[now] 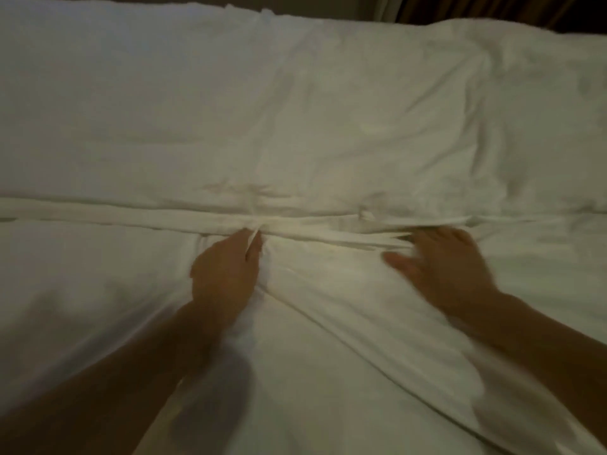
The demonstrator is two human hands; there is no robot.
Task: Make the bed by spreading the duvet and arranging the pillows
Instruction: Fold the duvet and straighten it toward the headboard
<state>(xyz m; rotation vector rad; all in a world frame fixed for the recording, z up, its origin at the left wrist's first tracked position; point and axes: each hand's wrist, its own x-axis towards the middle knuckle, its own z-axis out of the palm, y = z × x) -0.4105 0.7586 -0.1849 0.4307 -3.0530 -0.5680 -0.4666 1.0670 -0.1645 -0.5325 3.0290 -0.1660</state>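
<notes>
Two bare hands work at the folded edge of a white duvet [328, 119] that lies spread across the bed and fills nearly the whole view. The left hand [226, 274] sits near the middle, its fingers [253, 247] curled and pinching a small ridge of cloth where the duvet's edge meets the white sheet [328, 356] below it. From that pinch, creases in the sheet fan out toward the person, one long fold running down to the right. The right hand [440, 267] lies flat just to the right, palm down on the sheet, its fingers spread and straight; the fingertips reach the edge band of the duvet, and they are too blurred to tell whether they slip under it. The thumb points toward the left hand, and the two hands are apart.

The duvet's near edge forms a flattened, layered band [131, 213] running straight from side to side across the bed. Beyond it the duvet is puffy and lightly wrinkled, with a fuller bulge at the right. At the far top right a strip of dark curtain [476, 8] shows behind the bed. Both forearms enter from the lower corners, and they cast soft shadows on the sheet.
</notes>
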